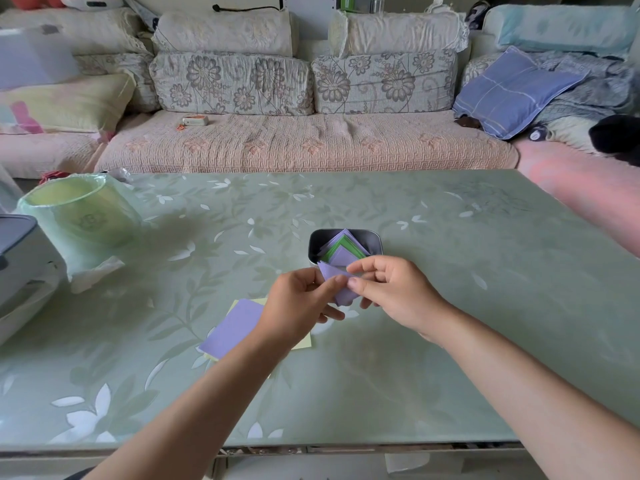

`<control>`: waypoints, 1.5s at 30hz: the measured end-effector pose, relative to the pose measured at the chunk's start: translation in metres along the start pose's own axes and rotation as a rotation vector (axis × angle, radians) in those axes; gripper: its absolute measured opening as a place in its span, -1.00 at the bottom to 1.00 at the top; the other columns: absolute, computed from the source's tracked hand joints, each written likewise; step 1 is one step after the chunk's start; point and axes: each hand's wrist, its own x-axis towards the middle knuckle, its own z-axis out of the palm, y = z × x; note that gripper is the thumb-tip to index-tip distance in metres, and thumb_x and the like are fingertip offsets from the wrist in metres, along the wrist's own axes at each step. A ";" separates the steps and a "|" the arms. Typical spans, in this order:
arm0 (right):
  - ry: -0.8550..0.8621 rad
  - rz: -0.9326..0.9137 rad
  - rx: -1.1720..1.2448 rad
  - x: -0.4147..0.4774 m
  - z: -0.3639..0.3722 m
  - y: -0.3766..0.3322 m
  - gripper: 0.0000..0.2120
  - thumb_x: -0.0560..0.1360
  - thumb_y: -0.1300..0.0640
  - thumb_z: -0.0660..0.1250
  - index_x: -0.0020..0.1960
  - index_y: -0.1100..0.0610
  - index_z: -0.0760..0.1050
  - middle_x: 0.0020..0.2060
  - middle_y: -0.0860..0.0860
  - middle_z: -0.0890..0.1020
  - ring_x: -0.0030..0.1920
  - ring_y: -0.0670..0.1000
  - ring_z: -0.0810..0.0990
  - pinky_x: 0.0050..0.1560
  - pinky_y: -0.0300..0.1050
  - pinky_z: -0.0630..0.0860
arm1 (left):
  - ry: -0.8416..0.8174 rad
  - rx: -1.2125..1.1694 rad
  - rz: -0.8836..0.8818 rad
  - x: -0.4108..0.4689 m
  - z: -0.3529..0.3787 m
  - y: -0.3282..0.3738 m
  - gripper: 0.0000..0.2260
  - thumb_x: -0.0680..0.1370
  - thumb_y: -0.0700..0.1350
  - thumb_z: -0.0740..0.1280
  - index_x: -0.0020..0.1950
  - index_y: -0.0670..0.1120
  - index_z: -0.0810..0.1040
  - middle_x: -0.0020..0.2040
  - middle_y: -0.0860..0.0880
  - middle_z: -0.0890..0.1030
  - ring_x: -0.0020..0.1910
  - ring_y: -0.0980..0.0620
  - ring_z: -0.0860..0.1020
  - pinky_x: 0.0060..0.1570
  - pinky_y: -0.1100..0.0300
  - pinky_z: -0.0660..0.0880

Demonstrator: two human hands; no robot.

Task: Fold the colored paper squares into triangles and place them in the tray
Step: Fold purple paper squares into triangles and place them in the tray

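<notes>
Both my hands hold one purple paper (335, 279) in the air just in front of the tray. My left hand (298, 303) pinches its left side and my right hand (388, 289) pinches its right side; the sheet is bent between them. The small dark metal tray (317, 242) sits mid-table and holds folded purple and green triangles (343, 249). Under my left wrist lies a flat stack of squares, a purple sheet (235, 323) on top of a yellow one (304, 342).
A green cylindrical container (83, 209) wrapped in plastic stands at the table's left, beside a grey-white appliance (20, 258) at the left edge. The green floral table (450, 271) stretches right of the tray. A sofa with cushions (304, 140) runs behind the table.
</notes>
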 end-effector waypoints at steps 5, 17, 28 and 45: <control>-0.011 0.003 0.028 -0.001 -0.002 -0.001 -0.94 0.54 0.21 0.42 -0.08 0.10 0.66 -0.28 -0.12 0.69 -0.35 -0.14 0.57 -0.28 -0.38 0.46 | 0.035 0.010 0.035 0.000 0.001 -0.002 -0.82 0.55 -0.08 0.42 -0.17 -0.17 0.60 -0.27 -0.02 0.70 -0.23 0.03 0.69 -0.23 0.04 0.59; 0.018 -0.008 -0.024 0.000 -0.004 0.000 -0.97 0.51 0.18 0.46 -0.10 0.11 0.67 -0.24 -0.03 0.70 -0.31 -0.09 0.59 -0.17 -0.25 0.55 | -0.046 -0.054 0.061 0.000 -0.002 -0.003 -0.86 0.62 -0.23 0.29 0.05 -0.14 0.65 -0.14 -0.05 0.73 -0.13 -0.01 0.71 -0.17 0.08 0.61; -0.067 0.073 -0.011 0.003 -0.017 -0.001 -0.93 0.53 0.16 0.44 -0.08 0.16 0.66 -0.31 -0.02 0.65 -0.34 -0.06 0.56 -0.14 -0.15 0.51 | -0.043 0.046 0.198 0.008 -0.016 -0.003 -0.87 0.53 -0.26 0.43 0.03 -0.06 0.65 -0.25 -0.04 0.70 -0.25 -0.01 0.69 -0.24 0.13 0.60; -0.195 0.134 -0.072 0.005 -0.022 0.006 -0.91 0.50 0.12 0.48 -0.12 0.14 0.68 -0.27 -0.01 0.65 -0.27 -0.02 0.55 -0.16 -0.19 0.52 | -0.104 0.015 0.087 0.008 -0.020 -0.006 -0.91 0.44 -0.28 0.51 -0.08 -0.17 0.72 -0.35 -0.01 0.66 -0.40 0.04 0.57 -0.27 0.20 0.60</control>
